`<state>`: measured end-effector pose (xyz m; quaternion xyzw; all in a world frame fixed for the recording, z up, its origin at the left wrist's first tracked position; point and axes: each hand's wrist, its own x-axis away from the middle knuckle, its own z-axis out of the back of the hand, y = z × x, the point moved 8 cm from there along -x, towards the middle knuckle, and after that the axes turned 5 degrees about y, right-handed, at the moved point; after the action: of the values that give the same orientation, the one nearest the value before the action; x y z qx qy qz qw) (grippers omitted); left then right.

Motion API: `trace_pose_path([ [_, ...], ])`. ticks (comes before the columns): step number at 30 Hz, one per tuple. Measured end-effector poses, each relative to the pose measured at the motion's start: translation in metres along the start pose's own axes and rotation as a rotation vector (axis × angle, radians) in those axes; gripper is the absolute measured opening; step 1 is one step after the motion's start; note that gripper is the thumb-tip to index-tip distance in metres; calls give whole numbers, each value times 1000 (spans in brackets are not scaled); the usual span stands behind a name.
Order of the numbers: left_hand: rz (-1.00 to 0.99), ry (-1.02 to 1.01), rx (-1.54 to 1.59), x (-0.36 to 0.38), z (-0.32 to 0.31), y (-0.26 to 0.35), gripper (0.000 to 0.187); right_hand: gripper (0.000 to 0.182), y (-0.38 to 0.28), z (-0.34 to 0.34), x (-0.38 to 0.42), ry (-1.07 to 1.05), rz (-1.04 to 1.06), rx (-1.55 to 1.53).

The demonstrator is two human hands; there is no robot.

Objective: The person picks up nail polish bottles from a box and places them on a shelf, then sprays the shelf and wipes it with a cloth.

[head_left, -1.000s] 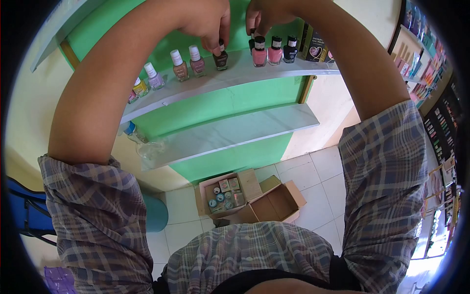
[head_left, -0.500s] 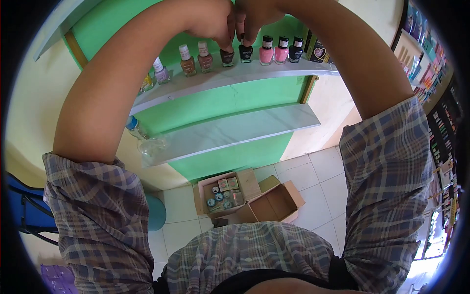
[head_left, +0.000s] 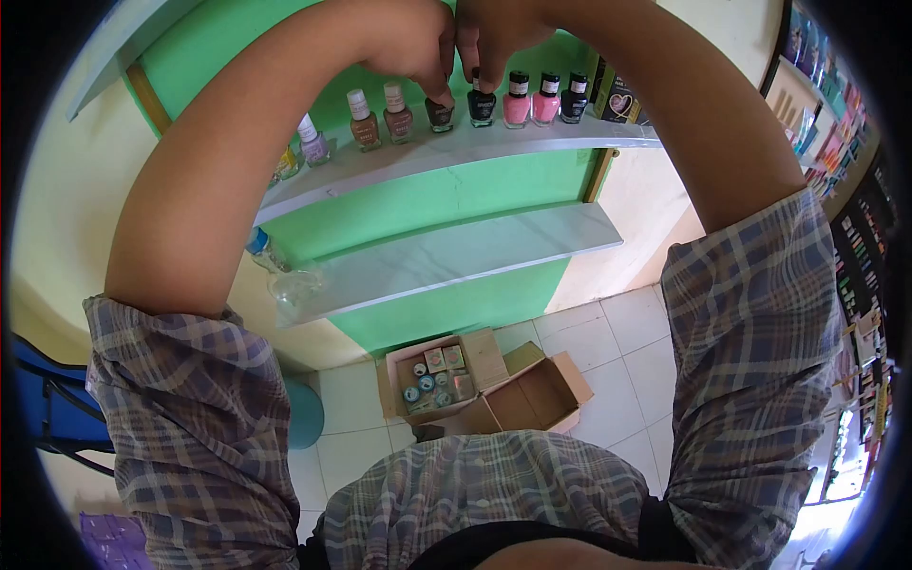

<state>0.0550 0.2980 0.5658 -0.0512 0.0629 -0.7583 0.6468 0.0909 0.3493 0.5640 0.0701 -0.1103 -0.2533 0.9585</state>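
Several nail polish bottles line the upper shelf (head_left: pixel 456 149). My left hand (head_left: pixel 423 55) has its fingers closed on the top of a dark brown bottle (head_left: pixel 440 117), whose cap is hidden. Just right of it, my right hand (head_left: pixel 489 43) pinches the cap of a black bottle (head_left: pixel 482 108). Two brownish bottles with pale caps (head_left: pixel 364 129) (head_left: pixel 398 123) stand to the left. Pink bottles (head_left: pixel 516 109) (head_left: pixel 545 106) and another black bottle (head_left: pixel 573 105) stand upright to the right.
A lower shelf (head_left: pixel 475 249) holds clear plastic (head_left: pixel 296 285) at its left end. On the tiled floor are an open box of small items (head_left: pixel 389 389) and another open box (head_left: pixel 532 394). A black box (head_left: pixel 617 103) stands at the upper shelf's right end.
The black bottle under my right hand has shifted slightly right and toward the shelf's front, widening the gap from the dark brown one. My left hand has barely moved.
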Motion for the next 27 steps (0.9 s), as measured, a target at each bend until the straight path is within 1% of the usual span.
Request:
trace_pose_path([
  [2, 29, 13, 29, 1, 5, 1, 41, 40, 6, -1, -6, 18, 4, 11],
  [6, -6, 1, 10, -2, 2, 1, 43, 41, 5, -2, -8, 42, -30, 37],
  [8, 56, -43, 8, 0, 0, -1, 48, 42, 3, -1, -6, 37, -22, 49],
  [12, 85, -35, 19, 2, 8, 3, 53, 45, 7, -1, -2, 11, 7, 31],
  [14, 8, 20, 45, 15, 5, -5, 59, 48, -6, -3, -11, 34, 10, 88],
  [15, 11, 15, 47, 21, 8, -5, 59, 51, -8, -1, -9, 67, 22, 136],
  [17, 14, 221, 128, 36, 23, -10, 65, 55, -8, 0, -4, 77, 6, 100],
  [18, -38, 376, 146, 30, 22, -24, 70, 58, -9, 2, 1, 97, -15, 67],
  [20, -125, 811, 372, 72, 30, -23, 64, 62, -21, 21, 36, 381, -90, 9],
  [21, -90, 1063, 226, 107, 28, -24, 49, 64, -23, 32, 62, 544, -70, -77],
  [22, -56, 1309, 64, 150, 17, -24, 34, 64, -31, 40, 80, 785, 202, -73],
  [23, -39, 1301, 58, 179, -21, -45, 34, 62, -64, 37, 135, 1026, 553, -125],
  [24, -68, 1482, 171, 228, -69, -74, 30, 51, -19, 0, 159, 1162, 339, -738],
  [25, -104, 1668, 288, 274, -98, -83, 28, 40, 17, -55, 172, 1220, 73, -1342],
  [26, -194, 1836, 12, 298, -86, -7, 19, 48, -25, -42, 231, 1706, 44, -509],
  [27, -156, 1898, 187, 314, -112, -21, 26, 43, -24, -90, 252, 1736, 15, -558],
])
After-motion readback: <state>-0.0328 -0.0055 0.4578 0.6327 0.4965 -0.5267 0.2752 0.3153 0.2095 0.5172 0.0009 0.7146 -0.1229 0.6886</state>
